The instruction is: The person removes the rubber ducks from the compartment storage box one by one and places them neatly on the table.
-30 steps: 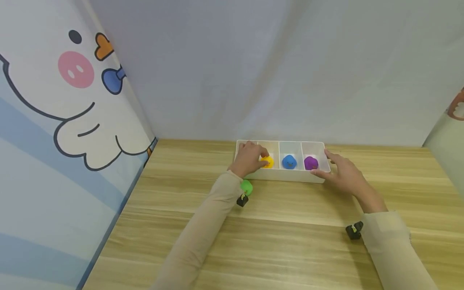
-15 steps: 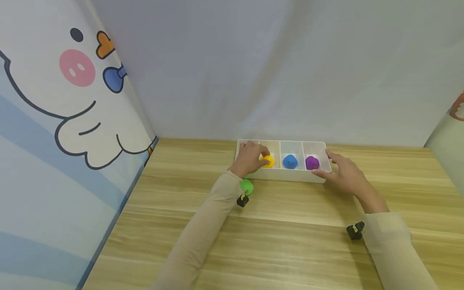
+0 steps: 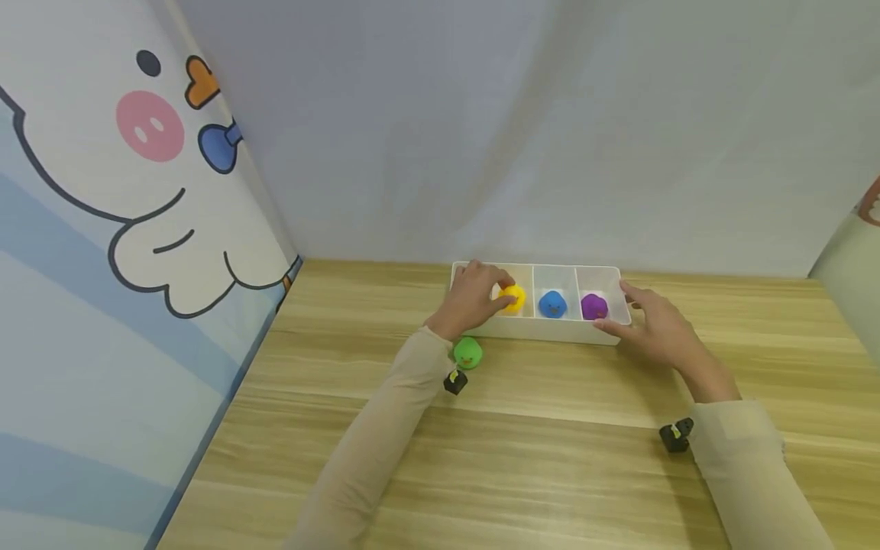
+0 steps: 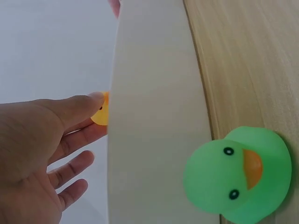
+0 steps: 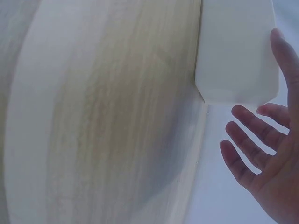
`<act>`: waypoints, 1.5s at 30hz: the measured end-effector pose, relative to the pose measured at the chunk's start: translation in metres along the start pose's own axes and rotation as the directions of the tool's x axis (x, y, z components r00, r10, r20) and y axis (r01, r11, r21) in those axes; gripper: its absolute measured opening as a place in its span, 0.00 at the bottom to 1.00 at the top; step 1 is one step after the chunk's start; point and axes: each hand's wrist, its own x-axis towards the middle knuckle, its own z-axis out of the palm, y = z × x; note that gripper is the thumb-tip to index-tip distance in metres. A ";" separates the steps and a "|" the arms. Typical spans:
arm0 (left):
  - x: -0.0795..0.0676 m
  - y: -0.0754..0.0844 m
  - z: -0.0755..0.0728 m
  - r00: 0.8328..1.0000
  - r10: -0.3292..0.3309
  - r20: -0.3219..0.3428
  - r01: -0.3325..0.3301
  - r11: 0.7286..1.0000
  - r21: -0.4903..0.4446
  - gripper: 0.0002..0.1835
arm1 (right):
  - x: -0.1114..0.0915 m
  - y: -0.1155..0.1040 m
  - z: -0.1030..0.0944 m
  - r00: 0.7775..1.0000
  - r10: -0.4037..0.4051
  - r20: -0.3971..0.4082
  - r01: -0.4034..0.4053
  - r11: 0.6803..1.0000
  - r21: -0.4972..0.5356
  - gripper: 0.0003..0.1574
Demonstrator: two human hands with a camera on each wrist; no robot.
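A white divided box (image 3: 543, 329) stands on the table in front of the backdrop. My left hand (image 3: 470, 296) reaches over its left end and pinches a yellow rubber duck (image 3: 514, 296) between thumb and forefinger; in the left wrist view, the box wall partly hides this duck (image 4: 101, 115). My right hand (image 3: 656, 328) holds the box's right end, thumb at the front and forefinger at the end wall. A blue duck (image 3: 553, 305) and a purple duck (image 3: 594, 307) sit in the two right compartments. The left hand covers much of the leftmost compartment.
A green rubber duck (image 3: 467, 353) sits on the wooden table (image 3: 536, 473), just in front of the box near my left wrist. A grey cloth backdrop (image 3: 536, 137) rises behind the box. To the left stands a cartoon-printed panel (image 3: 82, 321).
My left hand has risen slightly with the yellow duck, and more of the green duck shows beside the left cuff. The right hand keeps its place on the box.
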 end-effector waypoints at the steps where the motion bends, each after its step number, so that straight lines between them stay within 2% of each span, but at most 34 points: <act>1: -0.001 0.000 -0.002 1.000 0.010 -0.012 -0.010 1.000 -0.002 0.18 | 0.000 0.000 0.000 1.000 0.000 0.001 0.000 1.000 -0.001 0.61; 10: -0.010 0.008 -0.013 0.996 0.070 -0.057 -0.071 0.997 -0.011 0.18 | 0.002 0.004 0.000 1.000 0.011 -0.004 -0.012 1.000 -0.004 0.61; 20: -0.027 0.018 -0.024 0.987 0.154 -0.044 -0.154 0.988 -0.001 0.17 | 0.002 0.004 0.000 1.000 0.019 -0.004 -0.019 1.000 0.002 0.62; 35: -0.049 0.024 -0.034 0.987 0.163 -0.006 -0.163 0.986 -0.020 0.16 | 0.000 0.002 0.001 1.000 0.012 0.000 -0.012 1.000 0.008 0.62; 45: -0.061 0.024 -0.034 0.985 0.166 0.037 -0.164 0.985 -0.051 0.14 | 0.001 0.000 0.001 1.000 0.015 -0.007 -0.015 1.000 0.023 0.60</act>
